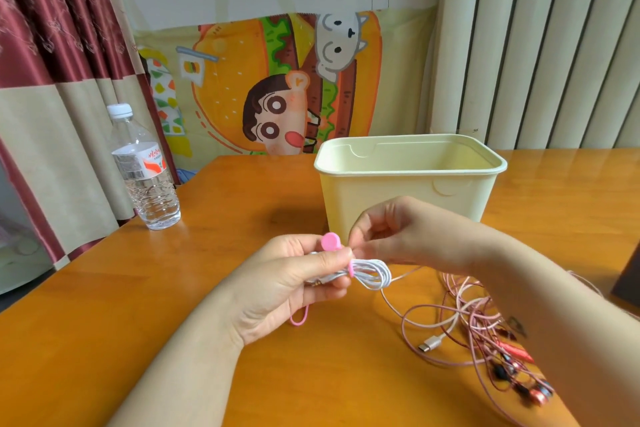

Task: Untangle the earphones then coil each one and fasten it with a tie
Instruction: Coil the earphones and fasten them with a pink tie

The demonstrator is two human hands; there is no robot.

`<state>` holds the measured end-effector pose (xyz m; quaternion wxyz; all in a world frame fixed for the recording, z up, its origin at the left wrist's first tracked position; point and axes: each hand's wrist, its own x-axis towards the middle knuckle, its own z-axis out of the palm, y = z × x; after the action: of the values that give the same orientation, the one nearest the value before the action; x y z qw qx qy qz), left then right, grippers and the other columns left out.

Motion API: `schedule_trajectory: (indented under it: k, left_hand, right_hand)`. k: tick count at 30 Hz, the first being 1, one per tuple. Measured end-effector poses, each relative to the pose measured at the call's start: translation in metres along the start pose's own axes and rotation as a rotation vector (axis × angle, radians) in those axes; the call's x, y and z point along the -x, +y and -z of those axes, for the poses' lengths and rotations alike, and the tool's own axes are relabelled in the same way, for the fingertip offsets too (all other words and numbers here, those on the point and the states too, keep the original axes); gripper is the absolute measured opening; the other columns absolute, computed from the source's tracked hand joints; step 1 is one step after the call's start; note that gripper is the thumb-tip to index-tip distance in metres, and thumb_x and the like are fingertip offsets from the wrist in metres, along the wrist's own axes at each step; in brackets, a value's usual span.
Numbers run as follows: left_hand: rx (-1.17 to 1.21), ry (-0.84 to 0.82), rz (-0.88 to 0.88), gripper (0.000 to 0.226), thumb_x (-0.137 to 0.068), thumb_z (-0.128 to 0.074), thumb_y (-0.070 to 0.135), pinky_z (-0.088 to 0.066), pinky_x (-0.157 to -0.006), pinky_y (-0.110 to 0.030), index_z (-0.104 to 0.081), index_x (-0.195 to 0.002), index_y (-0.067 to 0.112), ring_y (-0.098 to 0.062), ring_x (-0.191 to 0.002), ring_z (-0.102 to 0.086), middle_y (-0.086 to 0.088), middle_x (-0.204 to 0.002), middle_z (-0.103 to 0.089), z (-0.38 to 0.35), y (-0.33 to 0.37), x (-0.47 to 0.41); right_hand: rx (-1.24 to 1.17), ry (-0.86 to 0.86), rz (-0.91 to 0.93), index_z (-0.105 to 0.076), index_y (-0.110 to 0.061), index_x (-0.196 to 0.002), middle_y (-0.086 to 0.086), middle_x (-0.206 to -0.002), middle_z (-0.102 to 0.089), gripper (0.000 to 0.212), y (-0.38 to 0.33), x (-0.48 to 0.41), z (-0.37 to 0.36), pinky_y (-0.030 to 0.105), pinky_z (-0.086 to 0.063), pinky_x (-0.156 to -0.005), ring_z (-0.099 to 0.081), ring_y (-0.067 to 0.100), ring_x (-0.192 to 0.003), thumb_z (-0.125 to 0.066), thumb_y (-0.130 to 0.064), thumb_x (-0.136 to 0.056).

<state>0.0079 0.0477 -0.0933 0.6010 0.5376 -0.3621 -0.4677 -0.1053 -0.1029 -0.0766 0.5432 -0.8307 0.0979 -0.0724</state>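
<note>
**Two hands on white coil, pink tie part-wrapped**

The white earphone coil (pixel 372 274) is gripped in the left hand (pixel 287 284), with the thumb pressed on top and the fingers curled beneath. The coil is held in the air above the table (pixel 207 253), just in front of the cream bin (pixel 408 198). Its long axis is laid roughly left to right: the looped end points to the person's right and sticks out past the fingers, while the jack end is tucked into the left palm. A pink tie (pixel 330 242) is banded round the coil at the left fingertips, its round head standing up above the thumb. The tie is pinched just beside that head by the right hand (pixel 398 236), thumb against curled fingers. One white lead is trailed from the coil down to the tabletop.

A second pink tie (pixel 298 319) is seen as a loop on the table under the left hand. The pink earphones (pixel 478 322) are left tangled under the right forearm, a USB-C plug (pixel 429 345) among them, earbuds toward the near edge. A water bottle (pixel 145 177) is stood upright at far left, well apart.
</note>
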Motion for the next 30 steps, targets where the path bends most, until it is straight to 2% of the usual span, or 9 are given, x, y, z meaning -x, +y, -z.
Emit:
schedule_trajectory:
  k: [3, 8, 12, 15, 19, 23, 25, 27, 30]
  left_hand:
    - [-0.069, 0.079, 0.043, 0.019, -0.067, -0.068, 0.021, -0.054, -0.058, -0.02, -0.07, -0.076, 0.004, -0.009, -0.06, -0.062, -0.007, -0.068, -0.065, -0.001, -0.004, -0.004]
    - [-0.099, 0.253, 0.012, 0.01, -0.082, -0.067, 0.018, -0.052, -0.058, -0.021, -0.07, -0.082, 0.008, -0.009, -0.062, -0.064, -0.004, -0.072, -0.068, -0.003, -0.013, -0.013]
    - [0.11, 0.352, -0.053, 0.022, -0.069, -0.07, 0.025, -0.053, -0.059, -0.021, -0.071, -0.085, 0.01, -0.009, -0.064, -0.066, -0.003, -0.074, -0.069, -0.004, -0.013, -0.016]
    - [0.301, 0.386, -0.09, 0.008, -0.083, -0.064, 0.015, -0.053, -0.057, -0.019, -0.07, -0.084, 0.011, -0.006, -0.064, -0.066, -0.001, -0.072, -0.07, -0.003, -0.014, -0.018]
    - [0.547, 0.397, -0.138, 0.008, -0.082, -0.062, 0.013, -0.056, -0.061, -0.018, -0.07, -0.082, 0.01, -0.008, -0.07, -0.068, -0.004, -0.079, -0.072, -0.003, -0.01, -0.017]
    - [0.779, 0.362, -0.186, 0.025, -0.083, -0.062, 0.014, -0.057, -0.06, -0.018, -0.072, -0.061, 0.008, -0.012, -0.066, -0.066, -0.008, -0.076, -0.068, -0.001, -0.002, -0.015]
    - [0.818, 0.325, -0.215, 0.023, -0.08, -0.062, 0.015, -0.057, -0.068, -0.022, -0.072, -0.059, 0.012, -0.015, -0.073, -0.067, -0.008, -0.078, -0.067, -0.002, 0.001, -0.013]
    - [0.851, 0.286, -0.219, 0.007, -0.076, -0.063, 0.016, -0.054, -0.074, -0.023, -0.069, -0.071, 0.015, -0.012, -0.069, -0.068, -0.006, -0.079, -0.069, -0.003, 0.003, -0.012]
    - [0.834, 0.167, -0.167, 0.009, -0.073, -0.068, 0.021, -0.055, -0.071, -0.024, -0.071, -0.078, 0.015, -0.01, -0.066, -0.067, -0.005, -0.081, -0.07, -0.001, 0.002, -0.01]
  right_hand:
    - [0.336, 0.167, 0.065, -0.07, -0.021, -0.075, -0.007, -0.068, -0.07, 0.014, -0.014, 0.003, -0.002, 0.011, -0.046, -0.059, -0.058, -0.001, -0.059, -0.07, -0.009, -0.081]
    - [0.531, 0.336, 0.164, -0.067, -0.026, -0.071, -0.01, -0.067, -0.066, 0.018, -0.027, 0.004, -0.018, 0.01, -0.046, -0.055, -0.056, -0.001, -0.057, -0.071, -0.009, -0.076]
    - [0.645, 0.506, 0.243, -0.07, -0.024, -0.08, -0.009, -0.071, -0.065, 0.013, -0.03, 0.003, -0.032, 0.02, -0.051, -0.062, -0.06, 0.005, -0.066, -0.069, -0.011, -0.077]
    - [0.634, 0.561, 0.307, -0.071, -0.021, -0.086, -0.008, -0.076, -0.069, 0.01, -0.028, 0.0, -0.045, 0.021, -0.053, -0.065, -0.062, 0.005, -0.07, -0.069, -0.013, -0.08]
    - [0.443, 0.572, 0.375, -0.071, -0.018, -0.087, -0.008, -0.078, -0.07, 0.012, -0.016, -0.006, -0.059, 0.012, -0.051, -0.068, -0.064, 0.002, -0.072, -0.069, -0.007, -0.081]
    - [-0.134, 0.428, 0.274, -0.069, -0.012, -0.082, 0.001, -0.074, -0.073, 0.009, -0.011, -0.009, -0.053, 0.018, -0.053, -0.07, -0.066, 0.005, -0.067, -0.071, -0.004, -0.08]
    - [-0.365, 0.362, 0.219, -0.068, -0.012, -0.08, 0.0, -0.069, -0.07, 0.01, -0.01, -0.01, -0.048, 0.018, -0.053, -0.066, -0.062, 0.005, -0.062, -0.07, -0.003, -0.08]
    - [-0.441, 0.346, 0.215, -0.068, -0.013, -0.079, -0.001, -0.068, -0.069, 0.01, -0.01, -0.011, -0.043, 0.016, -0.053, -0.065, -0.061, 0.005, -0.061, -0.069, -0.003, -0.079]
    - [-0.361, 0.351, 0.246, -0.068, -0.015, -0.079, -0.001, -0.072, -0.069, 0.01, -0.011, -0.011, -0.036, 0.017, -0.053, -0.07, -0.062, 0.007, -0.067, -0.07, -0.006, -0.078]
